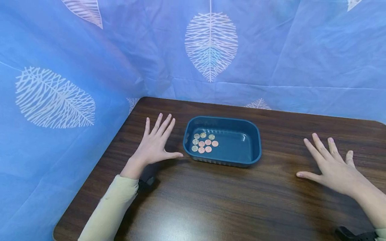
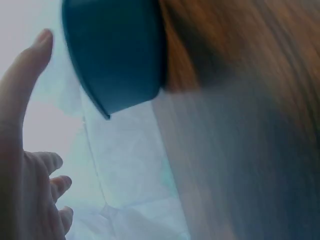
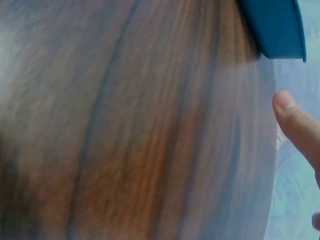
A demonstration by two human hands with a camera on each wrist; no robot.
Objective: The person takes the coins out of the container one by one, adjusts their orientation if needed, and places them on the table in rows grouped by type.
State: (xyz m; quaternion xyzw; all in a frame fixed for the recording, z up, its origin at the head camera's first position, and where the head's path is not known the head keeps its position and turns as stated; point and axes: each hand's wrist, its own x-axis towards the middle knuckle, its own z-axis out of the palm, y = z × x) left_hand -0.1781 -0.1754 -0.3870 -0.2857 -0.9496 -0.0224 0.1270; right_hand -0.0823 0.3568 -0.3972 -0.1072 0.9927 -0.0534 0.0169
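Note:
A dark teal rectangular plastic tray (image 1: pixel 238 160) stands upright on the table. Several coins (image 1: pixel 208 142), some copper and some brassy, lie flat in rows in its left half. Just left of the tray my left hand (image 1: pixel 155 145) hovers with fingers spread, its thumb pointing at the tray's near left corner and holding nothing. Farther off to the right, my right hand (image 1: pixel 337 170) is also spread and bare, apart from the tray. Each wrist view shows a thumb and the outside of the tray (image 2: pixel 117 60), (image 3: pixel 277 30); the coins are hidden there.
The dark wood-grain table (image 1: pixel 193 194) has rounded corners. A blue cloth (image 1: pixel 256 50) with white leaf prints hangs behind it and along its left side. Black wrist straps (image 1: pixel 147 181) show at both sleeves.

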